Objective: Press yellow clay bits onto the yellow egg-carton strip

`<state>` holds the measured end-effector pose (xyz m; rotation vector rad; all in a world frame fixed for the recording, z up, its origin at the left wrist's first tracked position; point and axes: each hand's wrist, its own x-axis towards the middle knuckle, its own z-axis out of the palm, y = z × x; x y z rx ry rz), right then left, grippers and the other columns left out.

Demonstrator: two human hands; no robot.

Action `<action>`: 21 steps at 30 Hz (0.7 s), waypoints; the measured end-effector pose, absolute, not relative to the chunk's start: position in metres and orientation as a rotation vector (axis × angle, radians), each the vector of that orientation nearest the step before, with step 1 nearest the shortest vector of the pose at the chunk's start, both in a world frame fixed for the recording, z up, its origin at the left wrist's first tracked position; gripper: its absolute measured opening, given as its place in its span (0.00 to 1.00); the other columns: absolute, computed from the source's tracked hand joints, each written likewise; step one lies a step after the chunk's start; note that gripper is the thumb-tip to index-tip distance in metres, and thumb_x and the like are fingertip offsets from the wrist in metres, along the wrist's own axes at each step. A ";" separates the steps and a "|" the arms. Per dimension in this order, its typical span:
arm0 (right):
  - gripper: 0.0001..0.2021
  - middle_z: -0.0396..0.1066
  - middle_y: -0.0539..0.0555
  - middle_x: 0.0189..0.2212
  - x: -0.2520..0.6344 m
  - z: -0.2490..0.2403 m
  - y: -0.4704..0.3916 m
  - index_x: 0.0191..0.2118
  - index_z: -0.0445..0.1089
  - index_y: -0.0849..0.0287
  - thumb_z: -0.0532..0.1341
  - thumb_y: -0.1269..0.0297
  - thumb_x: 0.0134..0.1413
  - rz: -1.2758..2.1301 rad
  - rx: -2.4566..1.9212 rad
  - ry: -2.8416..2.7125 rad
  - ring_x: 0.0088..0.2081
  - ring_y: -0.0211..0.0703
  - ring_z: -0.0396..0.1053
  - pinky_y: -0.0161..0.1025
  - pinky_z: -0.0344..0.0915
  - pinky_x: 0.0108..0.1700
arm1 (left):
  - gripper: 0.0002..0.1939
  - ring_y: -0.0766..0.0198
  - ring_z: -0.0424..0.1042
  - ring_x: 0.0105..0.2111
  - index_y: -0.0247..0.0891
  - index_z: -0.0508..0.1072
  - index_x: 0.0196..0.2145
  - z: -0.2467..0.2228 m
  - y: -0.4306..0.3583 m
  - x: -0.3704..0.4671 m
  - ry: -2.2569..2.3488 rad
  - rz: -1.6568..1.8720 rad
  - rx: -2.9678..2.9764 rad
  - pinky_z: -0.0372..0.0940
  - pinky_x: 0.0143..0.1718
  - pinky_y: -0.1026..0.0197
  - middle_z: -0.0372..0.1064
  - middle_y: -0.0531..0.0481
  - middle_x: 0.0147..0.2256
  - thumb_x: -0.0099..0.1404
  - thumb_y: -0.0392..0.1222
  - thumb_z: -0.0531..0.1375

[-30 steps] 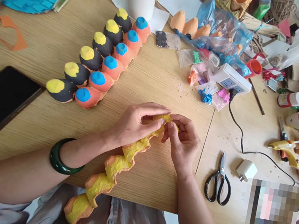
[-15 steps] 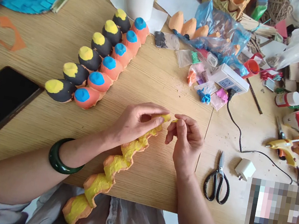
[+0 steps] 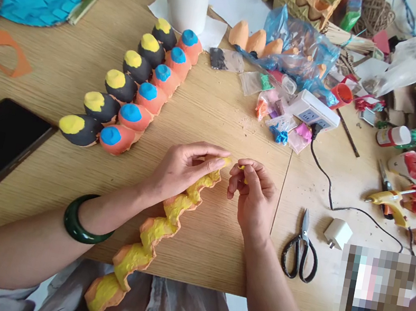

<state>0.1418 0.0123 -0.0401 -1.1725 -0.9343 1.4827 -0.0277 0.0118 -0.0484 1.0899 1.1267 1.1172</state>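
The right hand (image 3: 254,196), pinching a small yellow lump (image 3: 242,167), has parted from the left hand (image 3: 183,169) gripping the yellow-coated, scalloped orange carton strip (image 3: 176,206); the lump looks detached.

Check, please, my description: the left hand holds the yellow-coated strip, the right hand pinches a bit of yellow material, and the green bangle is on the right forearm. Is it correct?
Not quite: the green bangle is on the left forearm, as the head view shows. The rest stands: the left hand holds the yellow-coated strip, and the right hand pinches a bit of yellow material.
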 end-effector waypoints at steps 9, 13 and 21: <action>0.18 0.75 0.51 0.30 0.142 -0.047 0.014 0.30 0.70 0.58 0.66 0.48 0.60 1.588 -1.200 -0.975 0.21 0.32 0.65 0.30 0.61 0.19 | 0.17 0.55 0.78 0.51 0.41 0.84 0.46 -0.047 0.015 -0.030 1.140 1.118 1.141 0.73 0.53 0.57 0.81 0.46 0.49 0.66 0.54 0.67; 0.16 0.73 0.48 0.25 0.141 -0.048 0.015 0.30 0.72 0.59 0.68 0.50 0.58 1.670 -1.194 -0.946 0.20 0.31 0.65 0.29 0.61 0.18 | 0.17 0.55 0.79 0.49 0.41 0.84 0.44 -0.044 0.015 -0.030 1.154 1.106 1.078 0.74 0.52 0.57 0.82 0.46 0.46 0.65 0.55 0.67; 0.15 0.73 0.48 0.26 0.139 -0.050 0.016 0.33 0.74 0.59 0.68 0.51 0.58 1.718 -1.144 -0.971 0.20 0.31 0.66 0.28 0.61 0.18 | 0.20 0.57 0.80 0.42 0.39 0.83 0.40 -0.048 0.019 -0.031 1.179 1.100 0.929 0.75 0.44 0.58 0.83 0.46 0.40 0.56 0.56 0.73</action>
